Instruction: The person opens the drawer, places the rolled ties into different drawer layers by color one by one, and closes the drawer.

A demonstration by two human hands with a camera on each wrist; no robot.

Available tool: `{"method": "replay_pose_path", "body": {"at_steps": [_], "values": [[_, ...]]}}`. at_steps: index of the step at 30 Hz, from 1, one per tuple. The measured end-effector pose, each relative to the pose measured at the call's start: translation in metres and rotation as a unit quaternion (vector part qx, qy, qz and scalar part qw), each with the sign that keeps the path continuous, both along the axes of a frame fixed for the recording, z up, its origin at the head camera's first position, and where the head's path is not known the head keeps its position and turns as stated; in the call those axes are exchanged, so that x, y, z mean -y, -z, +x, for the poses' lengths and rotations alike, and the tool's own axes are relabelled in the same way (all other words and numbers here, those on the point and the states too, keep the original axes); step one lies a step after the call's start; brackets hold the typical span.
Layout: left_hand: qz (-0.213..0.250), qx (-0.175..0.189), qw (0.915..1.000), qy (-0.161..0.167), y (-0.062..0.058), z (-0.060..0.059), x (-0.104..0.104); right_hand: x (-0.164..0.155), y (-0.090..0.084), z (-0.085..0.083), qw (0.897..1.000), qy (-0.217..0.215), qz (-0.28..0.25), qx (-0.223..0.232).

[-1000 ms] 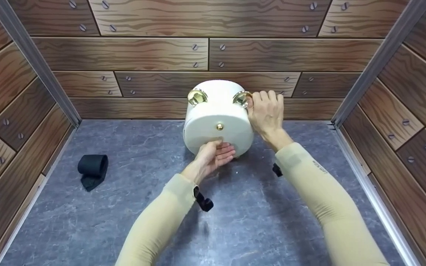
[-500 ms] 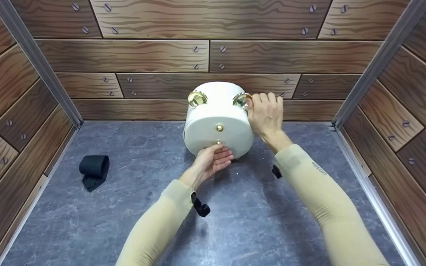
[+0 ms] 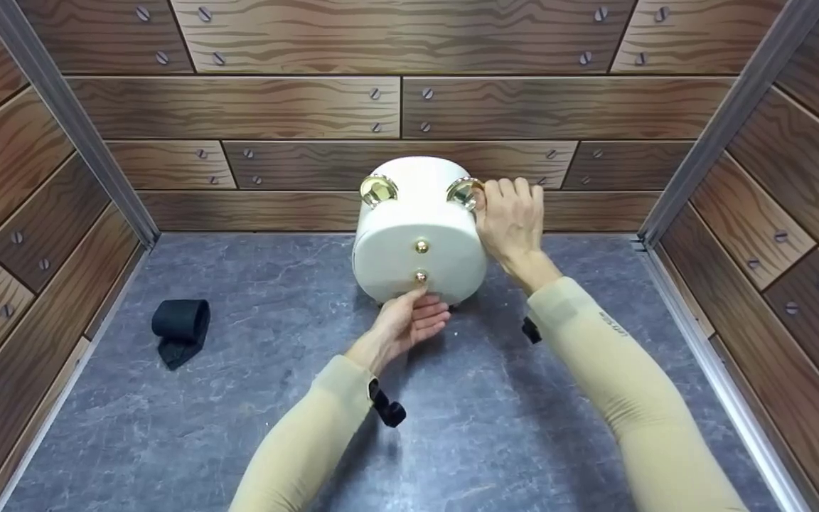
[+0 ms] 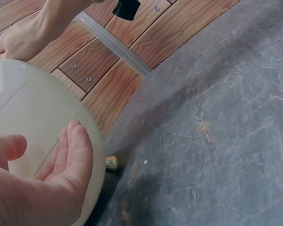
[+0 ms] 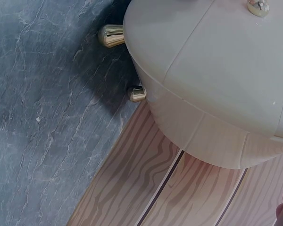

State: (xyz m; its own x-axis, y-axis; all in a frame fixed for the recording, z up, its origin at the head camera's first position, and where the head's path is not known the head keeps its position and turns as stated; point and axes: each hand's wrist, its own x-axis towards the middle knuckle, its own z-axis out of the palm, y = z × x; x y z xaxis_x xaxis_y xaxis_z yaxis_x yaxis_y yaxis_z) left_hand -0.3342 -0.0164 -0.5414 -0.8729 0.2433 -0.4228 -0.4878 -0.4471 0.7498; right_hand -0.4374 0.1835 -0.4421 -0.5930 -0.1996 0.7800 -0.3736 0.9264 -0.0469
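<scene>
A white, drum-shaped twin-bell alarm clock (image 3: 388, 263) stands near the back wall, a flat face toward me. Two gold knobs sit one above the other on that face. My left hand (image 3: 409, 323) is just below the lower knob (image 3: 421, 276), its thumb tip close under it and its fingers extended with nothing in them. In the left wrist view the left hand (image 4: 47, 179) overlaps the white face. My right hand (image 3: 512, 217) grips the right gold bell (image 3: 463, 192) at its outer side. The left bell (image 3: 379, 189) is untouched. Short gold feet (image 5: 112, 36) show underneath.
A rolled black necktie-like strip (image 3: 180, 323) lies on the grey marbled floor (image 3: 253, 427) at the left. Wood-patterned walls (image 3: 274, 107) rise at the back and both sides, with metal strips at the corners.
My left hand has moved down the clock's face a little, and the lower gold knob that it covered now shows. My right hand has stayed on the right bell.
</scene>
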Motion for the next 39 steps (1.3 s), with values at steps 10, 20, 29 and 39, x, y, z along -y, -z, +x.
{"method": "replay_pose_path", "body": {"at_steps": [10,20,29,39], "values": [[0.002,0.04,0.9992,0.01,0.014,0.0,0.001,-0.002,0.001,0.001,1.0,0.002,-0.004,0.001],[-0.004,0.053,0.9986,0.005,0.023,-0.003,0.001,-0.001,0.0,0.003,1.0,0.006,-0.007,0.024],[-0.003,0.055,0.9981,-0.027,0.027,-0.008,0.001,0.001,-0.001,0.004,1.0,0.004,-0.006,0.026],[-0.014,0.032,0.9991,-0.021,0.024,-0.01,0.0,0.001,-0.002,0.002,1.0,0.008,-0.003,0.03]]}}
